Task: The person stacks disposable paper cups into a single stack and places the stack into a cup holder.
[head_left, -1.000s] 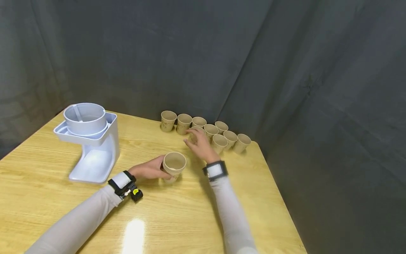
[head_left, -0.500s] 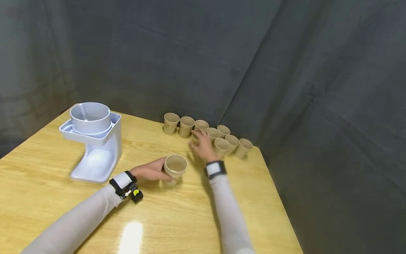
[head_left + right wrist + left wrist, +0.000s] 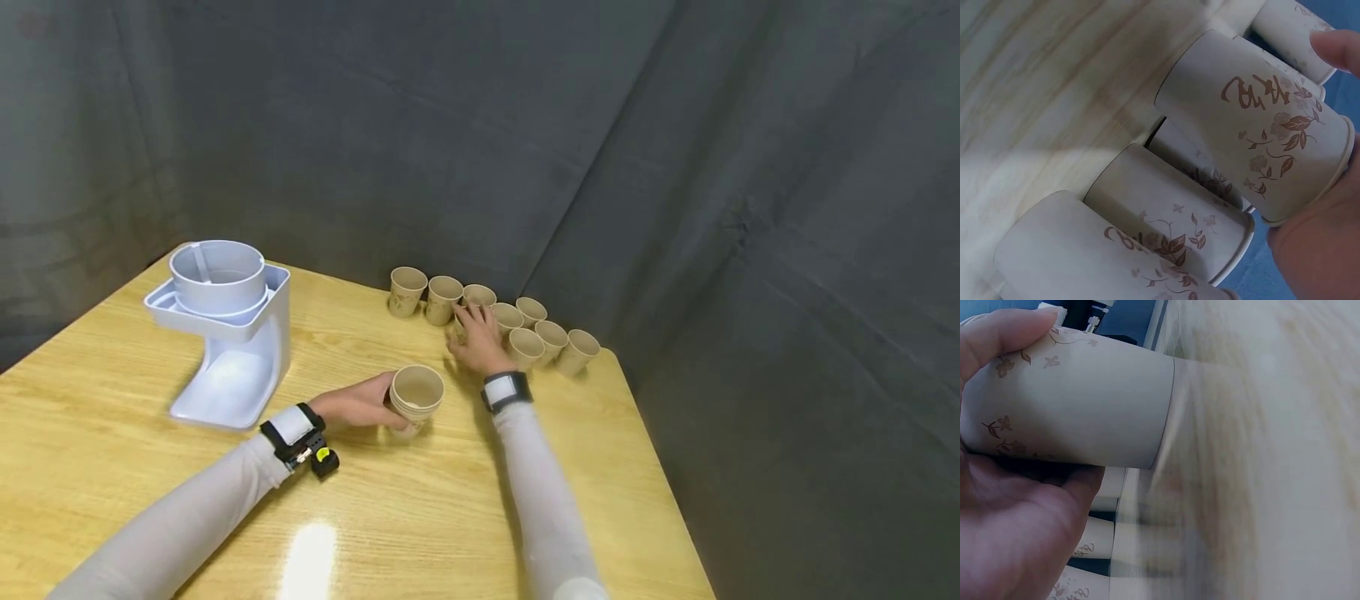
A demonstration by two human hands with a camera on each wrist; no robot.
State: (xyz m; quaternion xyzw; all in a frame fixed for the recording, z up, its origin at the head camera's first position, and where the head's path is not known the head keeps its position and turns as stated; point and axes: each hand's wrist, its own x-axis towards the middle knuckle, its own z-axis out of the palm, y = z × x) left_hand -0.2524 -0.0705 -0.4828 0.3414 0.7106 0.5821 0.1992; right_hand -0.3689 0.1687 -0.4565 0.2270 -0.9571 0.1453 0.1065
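Observation:
My left hand (image 3: 362, 402) grips a small stack of nested beige paper cups (image 3: 414, 410) upright near the middle of the table. In the left wrist view, thumb and fingers wrap the flower-printed wall of the outer cup (image 3: 1085, 403). Farther back, my right hand (image 3: 482, 343) reaches over one paper cup at the near side of a group. The right wrist view has this cup (image 3: 1266, 125) within the hand's spread, rim toward the palm. A digit (image 3: 1338, 53) stands off its wall with a gap, while the lower part of the hand lies right at the rim.
Several more paper cups (image 3: 527, 348) stand upright close together around the right hand, along the table's back right edge. At the left is a light grey plastic stand with a round bowl on top (image 3: 221, 292). Dark curtains (image 3: 420, 142) hang behind and to the right.
My right hand has moved onto the cup, its fingers now spread around it. The left hand keeps its grip on the stack. The head view has shifted slightly.

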